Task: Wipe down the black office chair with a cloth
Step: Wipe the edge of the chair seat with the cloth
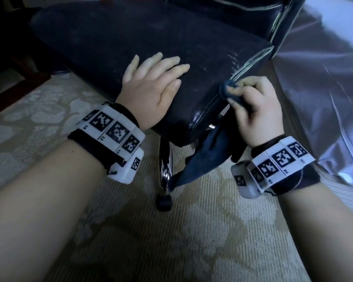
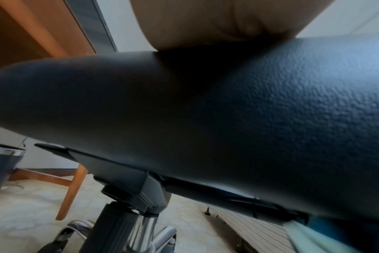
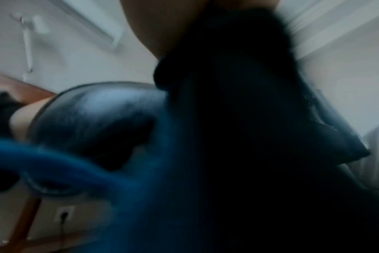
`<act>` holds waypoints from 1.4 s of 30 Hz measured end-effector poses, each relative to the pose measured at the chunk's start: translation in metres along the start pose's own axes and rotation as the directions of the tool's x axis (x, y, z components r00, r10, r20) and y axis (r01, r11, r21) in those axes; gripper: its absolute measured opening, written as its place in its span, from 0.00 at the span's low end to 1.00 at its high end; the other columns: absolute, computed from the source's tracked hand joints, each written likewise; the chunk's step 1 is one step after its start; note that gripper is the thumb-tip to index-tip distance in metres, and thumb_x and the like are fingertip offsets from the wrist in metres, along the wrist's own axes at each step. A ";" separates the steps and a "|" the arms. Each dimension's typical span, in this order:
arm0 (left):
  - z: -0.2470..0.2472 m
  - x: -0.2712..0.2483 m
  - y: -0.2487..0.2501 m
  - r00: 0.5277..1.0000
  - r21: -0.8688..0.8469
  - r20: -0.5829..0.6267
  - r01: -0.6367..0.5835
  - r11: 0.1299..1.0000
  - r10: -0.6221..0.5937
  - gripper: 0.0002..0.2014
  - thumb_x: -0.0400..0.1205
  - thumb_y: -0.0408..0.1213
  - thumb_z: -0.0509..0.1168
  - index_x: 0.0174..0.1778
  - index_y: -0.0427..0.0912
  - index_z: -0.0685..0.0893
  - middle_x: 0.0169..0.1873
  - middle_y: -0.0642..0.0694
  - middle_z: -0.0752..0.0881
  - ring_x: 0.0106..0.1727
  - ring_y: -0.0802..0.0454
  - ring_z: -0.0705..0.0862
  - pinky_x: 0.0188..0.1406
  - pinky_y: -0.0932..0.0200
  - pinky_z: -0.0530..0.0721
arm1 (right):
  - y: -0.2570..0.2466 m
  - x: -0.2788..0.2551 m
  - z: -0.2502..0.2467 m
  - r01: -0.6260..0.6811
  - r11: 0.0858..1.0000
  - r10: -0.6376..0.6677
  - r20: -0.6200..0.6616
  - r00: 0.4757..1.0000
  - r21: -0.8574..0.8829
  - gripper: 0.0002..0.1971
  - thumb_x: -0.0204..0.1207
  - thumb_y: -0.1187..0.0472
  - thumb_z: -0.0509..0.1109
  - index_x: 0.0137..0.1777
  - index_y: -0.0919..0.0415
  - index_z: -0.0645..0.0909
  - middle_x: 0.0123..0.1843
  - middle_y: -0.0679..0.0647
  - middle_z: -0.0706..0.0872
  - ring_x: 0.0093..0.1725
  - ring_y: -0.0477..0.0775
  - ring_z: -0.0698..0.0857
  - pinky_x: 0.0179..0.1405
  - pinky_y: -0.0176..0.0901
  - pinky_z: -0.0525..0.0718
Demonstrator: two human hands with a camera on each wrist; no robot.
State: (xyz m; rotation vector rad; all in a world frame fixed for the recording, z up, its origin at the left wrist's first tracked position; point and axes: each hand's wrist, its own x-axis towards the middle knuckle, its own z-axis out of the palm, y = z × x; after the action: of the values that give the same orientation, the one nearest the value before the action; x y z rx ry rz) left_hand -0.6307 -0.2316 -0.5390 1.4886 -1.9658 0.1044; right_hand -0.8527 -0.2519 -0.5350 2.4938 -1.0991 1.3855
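Nearby, carpet (image 1: 192,231), draped sheet (image 1: 324,78).

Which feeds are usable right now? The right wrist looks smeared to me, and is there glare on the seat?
Head view: dim but sharp, left hand flat on the chair seat, right hand gripping the blue cloth, glints along the seat's near edge and the chrome base. Left wrist: sharp on the seat's grain up close, no glare. Right wrist: heavy motion blur, the cloth a dark smear.

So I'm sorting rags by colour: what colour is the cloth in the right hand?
Dark blue cloth; the head view shows it best.
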 end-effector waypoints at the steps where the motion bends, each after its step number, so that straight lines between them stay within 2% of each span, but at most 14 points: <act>1: 0.000 0.000 0.000 1.000 0.004 -0.005 0.001 1.000 -0.001 0.28 0.82 0.53 0.36 0.76 0.59 0.67 0.76 0.59 0.66 0.81 0.53 0.55 0.78 0.47 0.38 | -0.003 0.000 0.002 -0.013 1.000 0.013 -0.020 1.000 0.009 0.07 0.75 0.69 0.68 0.49 0.72 0.85 0.49 0.68 0.81 0.52 0.49 0.75 0.58 0.18 0.66; 6: -0.001 0.001 0.000 1.000 0.006 0.001 0.010 1.000 -0.010 0.28 0.81 0.53 0.35 0.76 0.59 0.67 0.76 0.60 0.66 0.81 0.54 0.56 0.78 0.48 0.38 | -0.033 -0.011 0.009 0.178 0.979 -0.188 0.102 0.977 0.096 0.08 0.76 0.68 0.68 0.51 0.70 0.86 0.51 0.64 0.82 0.53 0.54 0.79 0.57 0.38 0.75; 12: -0.002 -0.001 0.001 1.000 0.004 -0.002 0.028 1.000 -0.028 0.29 0.81 0.54 0.35 0.76 0.58 0.66 0.76 0.60 0.66 0.81 0.54 0.55 0.78 0.48 0.38 | 0.013 -0.001 0.004 -0.096 0.995 0.098 -0.058 0.994 0.024 0.07 0.73 0.72 0.69 0.49 0.71 0.85 0.49 0.68 0.82 0.52 0.43 0.75 0.58 0.15 0.65; 15: -0.002 0.000 0.003 0.999 0.008 0.012 0.035 0.999 -0.035 0.30 0.80 0.54 0.34 0.77 0.58 0.66 0.76 0.60 0.66 0.81 0.54 0.55 0.78 0.47 0.38 | 0.001 -0.009 0.006 -0.065 0.997 0.068 -0.047 0.997 0.052 0.07 0.74 0.71 0.69 0.50 0.71 0.85 0.50 0.61 0.81 0.53 0.37 0.72 0.60 0.16 0.65; 19: -0.004 0.001 0.001 0.999 -0.002 0.013 0.040 0.999 -0.040 0.31 0.80 0.55 0.34 0.77 0.57 0.66 0.76 0.61 0.66 0.81 0.55 0.55 0.78 0.47 0.38 | -0.015 -0.012 0.003 0.077 0.992 -0.082 0.051 0.995 0.096 0.08 0.75 0.69 0.69 0.51 0.70 0.86 0.51 0.53 0.77 0.54 0.44 0.76 0.60 0.24 0.70; 23: -0.008 0.003 0.005 0.995 -0.021 0.062 0.074 0.997 -0.072 0.29 0.81 0.55 0.39 0.78 0.56 0.64 0.77 0.61 0.64 0.81 0.55 0.52 0.78 0.47 0.36 | 0.008 0.001 0.005 -0.058 0.994 0.060 -0.028 0.998 0.092 0.08 0.74 0.70 0.69 0.51 0.69 0.86 0.49 0.61 0.81 0.52 0.35 0.73 0.59 0.18 0.67; 26: -0.012 0.005 0.017 0.982 0.021 0.160 0.097 0.995 -0.099 0.40 0.73 0.67 0.37 0.80 0.52 0.60 0.80 0.56 0.58 0.82 0.54 0.47 0.77 0.47 0.32 | 0.007 0.003 0.009 -0.110 0.990 0.117 -0.086 0.989 0.084 0.08 0.74 0.70 0.68 0.51 0.68 0.86 0.50 0.55 0.79 0.53 0.26 0.71 0.58 0.16 0.65; 29: -0.012 0.005 0.027 0.969 0.100 0.235 0.055 0.993 -0.077 0.56 0.58 0.78 0.39 0.81 0.50 0.53 0.82 0.52 0.52 0.82 0.53 0.43 0.77 0.44 0.31 | -0.009 -0.002 0.008 0.002 0.994 0.000 -0.023 1.000 0.111 0.09 0.75 0.68 0.67 0.52 0.68 0.86 0.51 0.53 0.77 0.54 0.39 0.74 0.61 0.22 0.68; 31: -0.012 0.006 0.030 0.962 0.134 0.261 0.044 0.990 -0.078 0.60 0.53 0.79 0.42 0.81 0.50 0.51 0.82 0.53 0.50 0.82 0.53 0.42 0.78 0.44 0.32 | -0.008 0.002 0.006 0.027 0.993 -0.029 0.023 0.999 0.117 0.09 0.75 0.69 0.67 0.52 0.68 0.86 0.51 0.52 0.77 0.54 0.40 0.74 0.61 0.22 0.69; 34: -0.012 0.009 0.032 0.960 0.148 0.262 0.056 0.987 -0.093 0.57 0.53 0.74 0.45 0.80 0.51 0.53 0.81 0.52 0.51 0.82 0.52 0.43 0.79 0.45 0.33 | 0.022 0.011 0.009 -0.121 0.991 0.124 -0.035 0.992 0.063 0.08 0.74 0.69 0.68 0.50 0.69 0.86 0.50 0.56 0.80 0.53 0.39 0.75 0.59 0.15 0.65; 37: -0.014 0.008 0.031 0.959 0.156 0.270 0.042 0.987 -0.084 0.55 0.53 0.72 0.46 0.80 0.52 0.53 0.81 0.52 0.51 0.82 0.52 0.43 0.78 0.45 0.33 | 0.041 0.011 0.014 -0.319 0.946 0.324 -0.094 0.941 0.061 0.08 0.73 0.68 0.69 0.49 0.71 0.86 0.50 0.66 0.83 0.54 0.57 0.81 0.54 0.11 0.63; 38: -0.016 0.007 0.030 0.959 0.155 0.271 0.038 0.987 -0.079 0.55 0.54 0.71 0.46 0.80 0.52 0.53 0.81 0.52 0.51 0.82 0.52 0.43 0.78 0.46 0.33 | 0.040 0.009 0.015 -0.326 0.943 0.331 -0.092 0.939 0.065 0.08 0.73 0.69 0.69 0.49 0.71 0.86 0.50 0.67 0.82 0.53 0.56 0.80 0.54 0.11 0.63; 40: -0.022 0.006 0.026 0.957 0.143 0.279 0.037 0.989 -0.076 0.54 0.54 0.70 0.47 0.80 0.53 0.54 0.81 0.52 0.52 0.82 0.52 0.44 0.78 0.46 0.34 | 0.027 0.008 0.015 -0.241 0.967 0.249 -0.089 0.965 0.087 0.08 0.74 0.70 0.68 0.51 0.70 0.86 0.50 0.64 0.82 0.52 0.43 0.75 0.57 0.13 0.64; 42: -0.029 0.005 0.021 0.947 0.122 0.309 0.050 0.991 -0.086 0.54 0.53 0.69 0.48 0.80 0.53 0.53 0.81 0.53 0.51 0.82 0.53 0.43 0.77 0.47 0.33 | 0.005 0.011 0.016 -0.062 0.993 0.068 -0.064 0.996 0.101 0.09 0.74 0.70 0.69 0.52 0.69 0.86 0.50 0.62 0.81 0.52 0.40 0.74 0.59 0.18 0.67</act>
State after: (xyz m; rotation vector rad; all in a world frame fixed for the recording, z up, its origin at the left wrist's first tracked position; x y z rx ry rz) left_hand -0.6366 -0.2157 -0.5066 1.7334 -2.1848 -0.0572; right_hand -0.8412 -0.2678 -0.5375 2.4773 -1.1352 1.5666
